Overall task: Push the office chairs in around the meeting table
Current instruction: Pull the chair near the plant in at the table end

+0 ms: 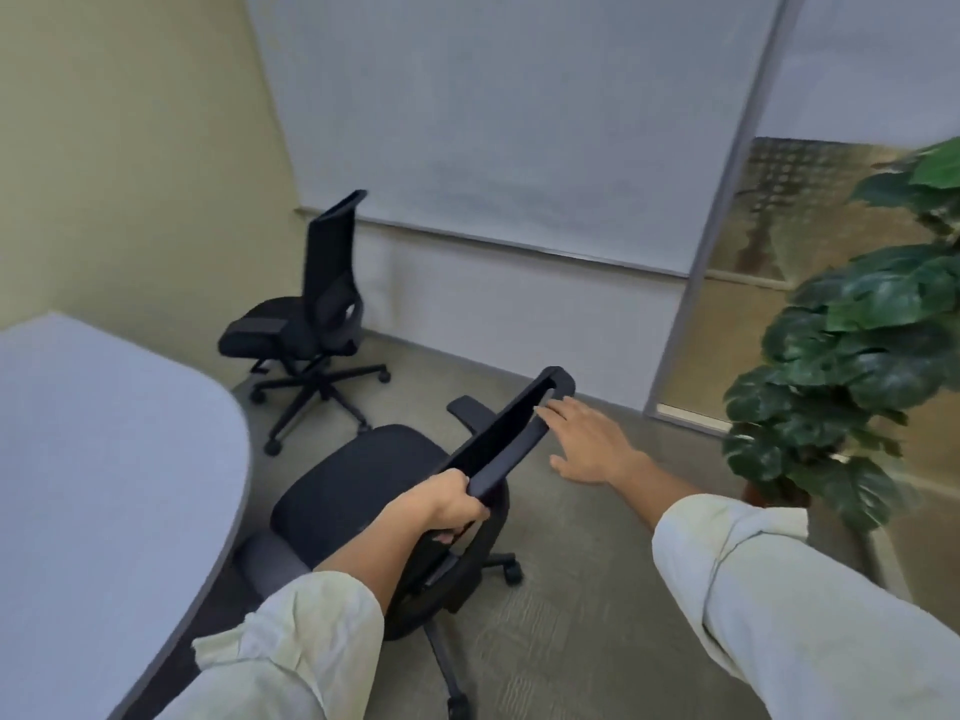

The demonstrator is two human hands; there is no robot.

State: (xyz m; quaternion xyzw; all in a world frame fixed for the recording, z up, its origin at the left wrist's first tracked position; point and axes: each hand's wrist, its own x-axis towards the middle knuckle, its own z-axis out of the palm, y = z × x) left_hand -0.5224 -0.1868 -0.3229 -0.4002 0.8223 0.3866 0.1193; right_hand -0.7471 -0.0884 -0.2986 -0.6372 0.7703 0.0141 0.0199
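Observation:
A black office chair (358, 485) stands close in front of me, its seat turned toward the grey meeting table (104, 459) at the left. My left hand (452, 504) grips the near end of the chair's backrest top. My right hand (587, 441) hovers flat with fingers spread just right of the backrest's far end, fingertips almost touching it. A second black office chair (306, 314) stands farther back near the wall corner, away from the table, its seat facing left.
A large potted plant (852, 356) with broad green leaves stands at the right. A window with a lowered white blind (493, 122) and a grey frame post (717, 226) lines the far wall. Carpet lies between the chairs and the plant.

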